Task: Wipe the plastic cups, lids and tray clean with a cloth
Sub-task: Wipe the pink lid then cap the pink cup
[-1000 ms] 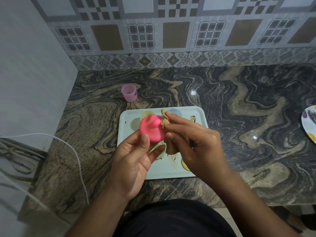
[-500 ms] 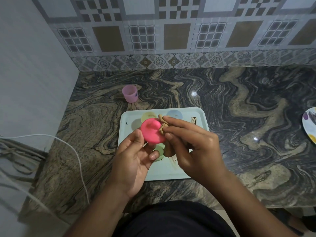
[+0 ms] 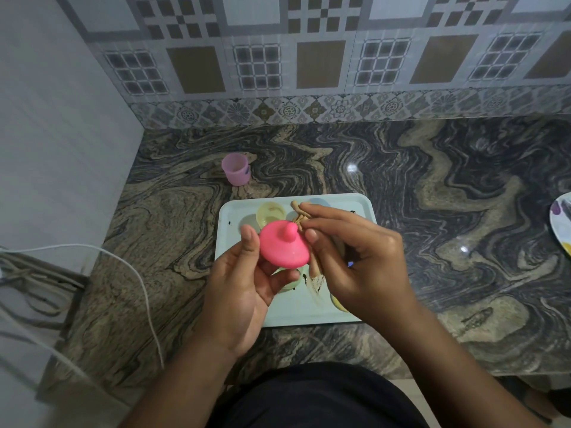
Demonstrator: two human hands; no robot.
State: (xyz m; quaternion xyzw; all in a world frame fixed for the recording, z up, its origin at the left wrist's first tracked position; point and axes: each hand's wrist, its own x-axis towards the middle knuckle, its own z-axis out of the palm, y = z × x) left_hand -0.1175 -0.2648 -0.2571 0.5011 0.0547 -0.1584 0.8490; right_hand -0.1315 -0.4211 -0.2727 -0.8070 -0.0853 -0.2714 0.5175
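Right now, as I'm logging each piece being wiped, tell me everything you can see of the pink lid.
The pink lid is a round, shallow dome with a small rounded knob on top. It is bright pink all over and looks like smooth plastic. It is held tilted above the tray, knob side up. The left hand grips it, thumb on its left rim and fingers underneath. The cloth, pinched by the right hand, meets its right edge beside the knob.
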